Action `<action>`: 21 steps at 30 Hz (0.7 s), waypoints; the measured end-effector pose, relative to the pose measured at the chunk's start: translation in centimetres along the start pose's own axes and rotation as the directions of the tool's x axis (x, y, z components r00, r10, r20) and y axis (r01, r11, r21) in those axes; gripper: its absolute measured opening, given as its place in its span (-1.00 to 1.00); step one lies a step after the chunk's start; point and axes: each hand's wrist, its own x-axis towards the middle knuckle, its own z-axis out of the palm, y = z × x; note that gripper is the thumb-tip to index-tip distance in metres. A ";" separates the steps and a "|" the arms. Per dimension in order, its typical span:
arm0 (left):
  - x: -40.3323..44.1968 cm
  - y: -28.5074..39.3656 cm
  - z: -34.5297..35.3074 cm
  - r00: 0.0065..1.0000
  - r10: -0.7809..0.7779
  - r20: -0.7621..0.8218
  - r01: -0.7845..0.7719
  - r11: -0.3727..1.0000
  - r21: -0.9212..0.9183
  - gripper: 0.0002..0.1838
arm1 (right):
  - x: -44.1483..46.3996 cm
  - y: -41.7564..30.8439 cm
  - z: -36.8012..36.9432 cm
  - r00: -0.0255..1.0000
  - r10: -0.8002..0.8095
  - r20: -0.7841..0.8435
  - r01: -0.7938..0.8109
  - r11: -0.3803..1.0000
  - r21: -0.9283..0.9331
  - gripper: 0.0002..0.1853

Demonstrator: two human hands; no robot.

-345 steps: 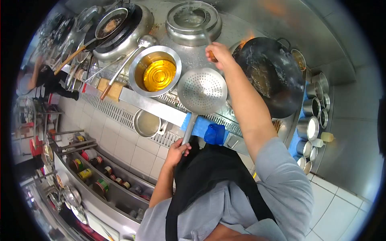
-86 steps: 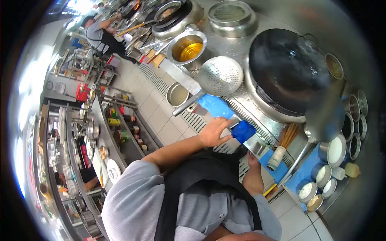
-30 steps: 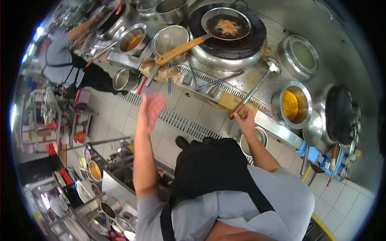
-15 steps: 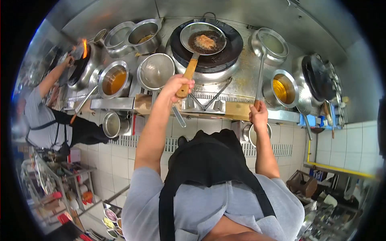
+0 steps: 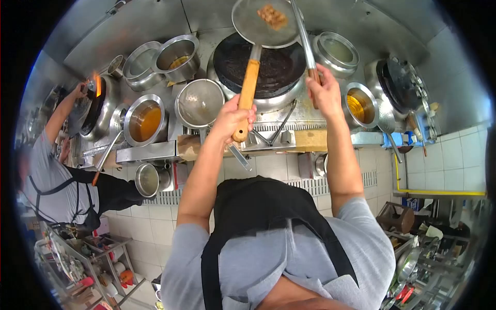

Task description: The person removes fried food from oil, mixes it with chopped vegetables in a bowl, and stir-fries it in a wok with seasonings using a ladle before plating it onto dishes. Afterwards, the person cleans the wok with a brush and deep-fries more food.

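My left hand (image 5: 235,121) is wrapped round the wooden handle of a round mesh strainer (image 5: 248,23). Browned food (image 5: 272,17) lies in the strainer, which is raised above and behind a black wok (image 5: 258,70) of dark liquid on the central burner. In my right hand (image 5: 324,90) is the brown wooden grip of a long metal ladle (image 5: 305,39). Its shaft points up beside the strainer's right rim, and its bowl is out of frame.
A second strainer (image 5: 200,103) and a pot of orange liquid (image 5: 146,123) are on the left. A pot of yellow oil (image 5: 360,106) and a lidded pot (image 5: 336,51) stand on the right. Another person (image 5: 57,181) works at the far left beside a flame.
The strainer with the food has risen out of the wok and moved up in view. My right hand has lifted the ladle from near the counter edge toward the strainer.
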 end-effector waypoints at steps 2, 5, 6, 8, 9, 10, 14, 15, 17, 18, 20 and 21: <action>0.0 -0.2 0.5 0.999 -0.025 0.032 0.027 0.998 -0.056 -0.52 | -1.2 -0.5 -0.6 0.999 0.033 0.017 -0.033 0.999 0.016 -0.38; -1.3 -1.5 0.9 0.997 -0.081 0.020 0.082 0.992 -0.100 -0.51 | -2.3 -0.7 -1.8 1.000 0.019 -0.014 -0.018 0.998 0.065 -0.38; -1.3 -2.4 0.6 0.995 -0.095 0.033 0.098 0.990 -0.099 -0.50 | -2.7 -1.1 -2.4 1.000 0.011 -0.028 -0.009 0.997 0.075 -0.38; -1.3 -3.4 1.0 0.994 -0.106 0.007 0.107 0.990 -0.089 -0.50 | -2.7 -1.9 -3.7 0.998 -0.009 -0.058 0.015 0.995 0.102 -0.36; -1.5 -3.8 1.3 0.993 -0.118 -0.006 0.117 0.990 -0.080 -0.50 | -2.8 -1.8 -4.6 0.999 -0.002 -0.045 0.007 0.995 0.099 -0.36; -1.5 -3.6 2.0 0.993 -0.113 -0.023 0.111 0.991 -0.076 -0.51 | -2.6 -1.7 -5.7 0.999 0.002 -0.039 0.002 0.995 0.098 -0.36; -1.5 -3.1 5.2 0.996 -0.024 -0.087 0.027 0.999 0.039 -0.43 | -2.3 -0.5 -7.7 0.996 0.080 -0.032 -0.080 0.997 0.002 -0.33; -1.0 -2.8 5.6 0.996 -0.003 -0.086 0.005 1.000 0.024 -0.46 | -2.1 0.5 -7.9 0.993 0.115 -0.033 -0.116 0.993 -0.037 -0.33; -0.7 -2.9 5.9 0.996 0.019 -0.090 -0.020 1.000 -0.011 -0.51 | -2.1 2.7 -7.6 0.986 0.168 0.017 -0.168 0.986 0.023 -0.29; -0.2 -2.9 5.5 0.998 0.028 -0.059 -0.028 1.000 0.003 -0.50 | -2.5 3.5 -7.6 0.964 0.247 0.103 -0.258 0.959 0.116 -0.32; 0.0 -3.0 5.2 0.999 -0.004 -0.053 0.008 0.997 0.075 -0.50 | -3.1 3.6 -6.7 0.902 0.289 0.320 -0.385 0.874 0.296 -0.50; 0.2 -3.0 5.1 0.999 -0.017 -0.043 0.021 0.993 0.113 -0.50 | -2.9 3.9 -6.4 0.882 0.288 0.373 -0.436 0.797 0.417 -0.55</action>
